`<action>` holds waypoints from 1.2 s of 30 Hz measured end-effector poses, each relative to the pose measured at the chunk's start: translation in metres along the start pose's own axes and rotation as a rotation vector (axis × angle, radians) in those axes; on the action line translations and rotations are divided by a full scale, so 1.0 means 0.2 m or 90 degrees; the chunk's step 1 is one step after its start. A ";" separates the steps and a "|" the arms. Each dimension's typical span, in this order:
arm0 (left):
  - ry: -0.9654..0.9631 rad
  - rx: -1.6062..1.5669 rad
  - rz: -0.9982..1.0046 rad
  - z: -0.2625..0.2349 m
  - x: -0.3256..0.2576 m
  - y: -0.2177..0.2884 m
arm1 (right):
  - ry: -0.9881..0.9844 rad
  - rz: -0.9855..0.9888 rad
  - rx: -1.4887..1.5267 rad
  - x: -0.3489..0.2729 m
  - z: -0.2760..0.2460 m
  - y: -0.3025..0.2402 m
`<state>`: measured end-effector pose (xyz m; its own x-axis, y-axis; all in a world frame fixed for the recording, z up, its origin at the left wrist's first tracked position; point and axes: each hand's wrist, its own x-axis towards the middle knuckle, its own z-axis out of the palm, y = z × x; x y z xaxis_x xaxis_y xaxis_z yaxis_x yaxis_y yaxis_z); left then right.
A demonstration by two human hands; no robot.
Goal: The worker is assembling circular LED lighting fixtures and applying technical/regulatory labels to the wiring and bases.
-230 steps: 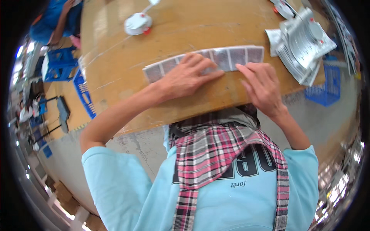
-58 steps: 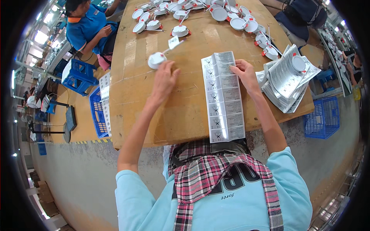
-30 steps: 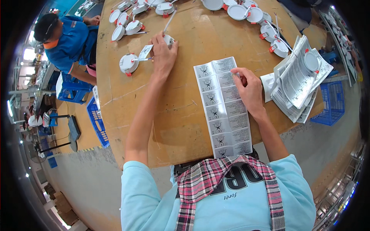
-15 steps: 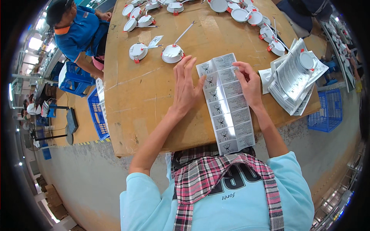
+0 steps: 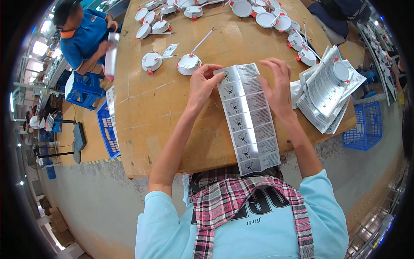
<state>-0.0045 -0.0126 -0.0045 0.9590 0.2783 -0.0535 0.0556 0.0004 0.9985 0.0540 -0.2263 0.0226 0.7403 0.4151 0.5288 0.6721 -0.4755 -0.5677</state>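
Observation:
A long silvery sheet of printed labels (image 5: 246,125) lies on the tabletop in front of me, its lower end reaching over the near edge. My left hand (image 5: 202,88) pinches the sheet's upper left corner between thumb and fingers. Just past the upper right edge, my right hand (image 5: 279,88) is raised with fingers apart, slightly blurred, holding nothing. Beyond my left hand stands a round white downlight (image 5: 189,64) with its wire pointing up. Another downlight (image 5: 152,62) sits left of it, with a small cut label (image 5: 170,50) by its wire.
Right of my right hand lies a thick stack of label sheets (image 5: 320,97), topped by a white downlight (image 5: 340,70). Several more downlights (image 5: 264,20) crowd the table's far side. Blue crates (image 5: 362,127) stand beside the table. At the left, a co-worker (image 5: 82,39) holds a pale sheet (image 5: 111,55).
My left hand has closed on the sheet's corner. My right hand has come off the sheet's right edge. The co-worker has raised a pale sheet.

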 end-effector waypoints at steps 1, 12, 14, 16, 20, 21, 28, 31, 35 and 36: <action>-0.023 0.017 0.011 0.01 0.01 0.02 | -0.028 -0.057 0.013 0.05 0.00 -0.02; -0.128 -0.298 -0.131 -0.01 0.06 -0.03 | -0.409 0.153 0.447 0.28 0.17 0.13; -0.133 -0.268 -0.130 -0.03 0.07 -0.03 | -0.400 0.192 0.466 0.27 0.17 0.13; -0.142 -0.259 -0.129 -0.04 0.07 -0.02 | -0.387 0.157 0.453 0.28 0.17 0.12; -0.137 -0.239 -0.130 -0.05 0.07 -0.01 | -0.371 0.126 0.450 0.27 0.18 0.11; -0.141 -0.233 -0.132 -0.05 0.08 -0.01 | -0.381 0.127 0.426 0.27 0.18 0.11; -0.138 -0.137 -0.130 -0.07 0.05 0.00 | -0.330 0.087 0.349 0.23 0.21 0.10; -0.112 -0.153 -0.138 -0.09 0.04 0.02 | -0.075 -0.213 0.038 0.25 0.21 0.08; -0.099 -0.132 -0.124 -0.12 0.03 0.07 | -0.127 -0.112 0.079 0.23 0.16 -0.03; -0.102 -0.122 -0.123 -0.12 0.03 0.08 | -0.178 -0.032 0.109 0.22 0.16 -0.06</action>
<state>-0.0054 0.0117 0.0110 0.9682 0.1011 -0.2289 0.2021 0.2239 0.9534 0.0781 -0.1782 0.0328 0.6658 0.6433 0.3780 0.6832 -0.3221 -0.6553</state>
